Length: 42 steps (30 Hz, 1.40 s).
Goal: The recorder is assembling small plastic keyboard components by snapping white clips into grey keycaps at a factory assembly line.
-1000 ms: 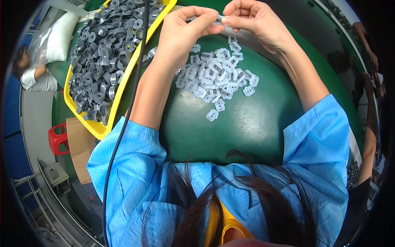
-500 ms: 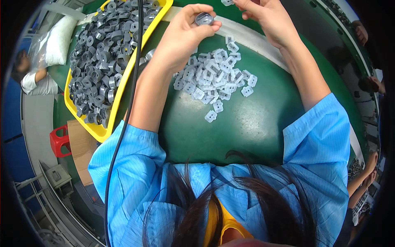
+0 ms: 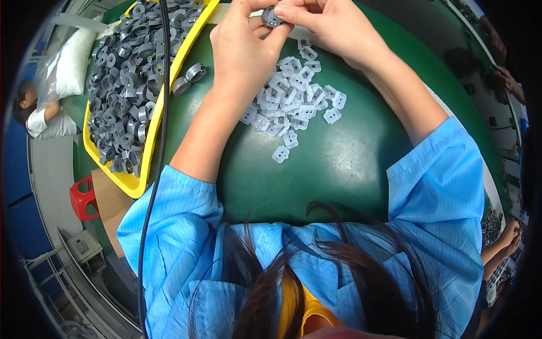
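Near the top edge, we see the left hand (image 3: 243,48) pinching a grey ring (image 3: 271,17); the right hand (image 3: 339,29) has its thumb on the rim, but we can't tell its pinch. Yellow tray (image 3: 131,184) at left, heaped with more rings (image 3: 119,85); two loose rings (image 3: 189,78) beside it. Clear clips (image 3: 293,90) piled on green table (image 3: 350,175).

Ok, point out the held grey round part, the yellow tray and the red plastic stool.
Grey round part (image 3: 271,18), head view: its visible face.
Yellow tray (image 3: 132,185), head view: its lower corner.
Red plastic stool (image 3: 81,198), head view: its side.
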Tool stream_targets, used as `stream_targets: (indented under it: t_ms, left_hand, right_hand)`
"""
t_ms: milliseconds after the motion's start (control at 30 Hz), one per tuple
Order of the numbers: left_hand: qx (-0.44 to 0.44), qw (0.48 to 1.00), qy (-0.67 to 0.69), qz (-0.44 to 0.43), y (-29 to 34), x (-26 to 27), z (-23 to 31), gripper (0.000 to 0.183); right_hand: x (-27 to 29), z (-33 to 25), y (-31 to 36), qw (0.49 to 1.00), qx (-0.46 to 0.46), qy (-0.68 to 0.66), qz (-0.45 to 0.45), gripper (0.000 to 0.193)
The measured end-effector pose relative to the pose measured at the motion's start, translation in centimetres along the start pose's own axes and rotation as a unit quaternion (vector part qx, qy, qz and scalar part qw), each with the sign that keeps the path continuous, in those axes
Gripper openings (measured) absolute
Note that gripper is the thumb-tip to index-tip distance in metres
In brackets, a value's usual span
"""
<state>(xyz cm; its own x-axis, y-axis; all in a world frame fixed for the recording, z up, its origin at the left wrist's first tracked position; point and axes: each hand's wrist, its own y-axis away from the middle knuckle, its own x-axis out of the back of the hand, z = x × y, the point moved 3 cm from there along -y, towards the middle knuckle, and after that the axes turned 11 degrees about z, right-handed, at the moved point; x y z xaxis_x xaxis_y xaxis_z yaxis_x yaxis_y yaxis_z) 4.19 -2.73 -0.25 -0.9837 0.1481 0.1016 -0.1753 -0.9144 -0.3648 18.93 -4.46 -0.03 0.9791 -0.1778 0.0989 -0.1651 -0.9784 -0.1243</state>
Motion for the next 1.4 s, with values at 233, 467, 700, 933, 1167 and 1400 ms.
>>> stream_targets:
  t_ms: [233,467,700,933,1167,1400]
  left_hand:
    - [-0.218,0.964,-0.145,0.035,0.0,0.1,1.6,0.032]
    - [-0.328,0.93,-0.164,-0.035,-0.5,0.4,1.5,0.033]
    - [-0.358,0.911,-0.201,-0.047,-1.3,1.3,1.4,0.039]
    - [-0.338,0.94,-0.044,-0.007,-0.6,0.5,2.0,0.044]
    - [-0.239,0.95,-0.179,-0.088,-1.6,1.5,2.9,0.045]
    - [-0.157,0.918,-0.282,-0.231,-3.3,3.7,-1.8,0.037]
  right_hand:
    - [0.9,0.5,-0.3,0.984,-0.112,-0.126,-0.052,0.009]
    - [1.9,-0.1,-0.4,0.969,-0.171,-0.145,-0.108,0.009]
    - [0.6,-6.5,1.4,0.962,0.078,0.26,-0.014,0.012]
    - [0.6,-3.2,0.7,0.964,-0.037,-0.232,-0.125,0.015]
    - [4.0,2.2,-2.7,0.957,-0.184,-0.217,-0.053,0.018]
    - [5.5,0.4,-3.1,0.966,0.054,0.217,0.126,0.017]
